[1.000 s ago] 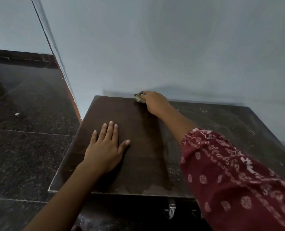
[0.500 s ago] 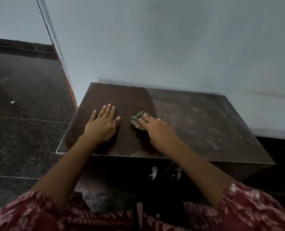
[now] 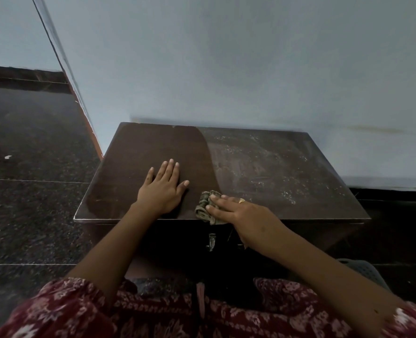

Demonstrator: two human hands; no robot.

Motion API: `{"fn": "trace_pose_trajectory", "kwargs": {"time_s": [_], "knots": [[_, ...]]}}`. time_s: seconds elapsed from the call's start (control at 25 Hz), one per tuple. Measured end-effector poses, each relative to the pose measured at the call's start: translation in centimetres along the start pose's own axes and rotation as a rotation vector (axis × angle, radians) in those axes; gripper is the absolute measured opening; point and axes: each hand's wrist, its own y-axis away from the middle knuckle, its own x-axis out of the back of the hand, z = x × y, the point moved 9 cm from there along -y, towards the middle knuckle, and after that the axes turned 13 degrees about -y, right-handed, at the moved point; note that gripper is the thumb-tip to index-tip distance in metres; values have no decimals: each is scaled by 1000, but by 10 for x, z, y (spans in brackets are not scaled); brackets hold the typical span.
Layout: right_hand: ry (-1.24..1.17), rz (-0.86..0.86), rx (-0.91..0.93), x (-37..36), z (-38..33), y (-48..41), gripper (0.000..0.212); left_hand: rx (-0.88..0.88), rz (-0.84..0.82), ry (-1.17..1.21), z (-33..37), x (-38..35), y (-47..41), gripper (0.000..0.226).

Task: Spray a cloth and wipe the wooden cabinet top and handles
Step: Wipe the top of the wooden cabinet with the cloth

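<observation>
1. Floor [image 3: 31,215]: dark speckled stone tiles with pale joints fill the left of the view. A small white scrap [image 3: 8,157] lies on the tiles, well apart from the cabinet.
2. Corner strip [image 3: 90,132]: an orange-brown edge runs down the wall corner and meets the floor just beside the cabinet's back left corner.
3. Left hand [image 3: 162,191]: the palm rests flat on the cabinet top. The grip is spread, with the fingers straight and close together, the thumb angled out to the right, and nothing held.
4. Cabinet top [image 3: 141,147]: a dark wooden panel whose back edge stands against the pale blue-grey wall [image 3: 251,69]. The left portion is uniformly dark.
5. Cloth [image 3: 205,206]: a bunched olive-grey rag lies at the front edge of the cabinet top, near the middle of its width and just right of the left thumb. Its lower fold hangs slightly over the edge.
6. Metal handle [image 3: 212,241]: a small bright fitting sits on the dark front face, directly below the cloth. Its detail is too dim to read.
7. Right hand [image 3: 241,213]: the fingers lie extended on top of the cloth and press it onto the wood. The thumb is hidden, so the grip shows no pinch. One finger carries a ring [image 3: 241,201].
8. Dusty area [image 3: 275,167]: the right portion of the top carries pale streaks and specks. The boundary with the dark portion curves from the back edge down to the cloth.
9. Grey perforated object [image 3: 365,269]: it sits low at the right, partly behind the right forearm, and cannot be identified.
</observation>
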Motion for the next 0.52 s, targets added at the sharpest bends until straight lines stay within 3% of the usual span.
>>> {"fn": "trace_pose_trajectory", "kwargs": {"time_s": [0.24, 0.52], "knots": [[14, 45, -26, 12, 19, -21, 67, 33, 21, -19, 2, 3, -12, 64], [95, 79, -111, 40, 69, -127, 66, 43, -15, -18, -1, 2, -29, 64]]}}
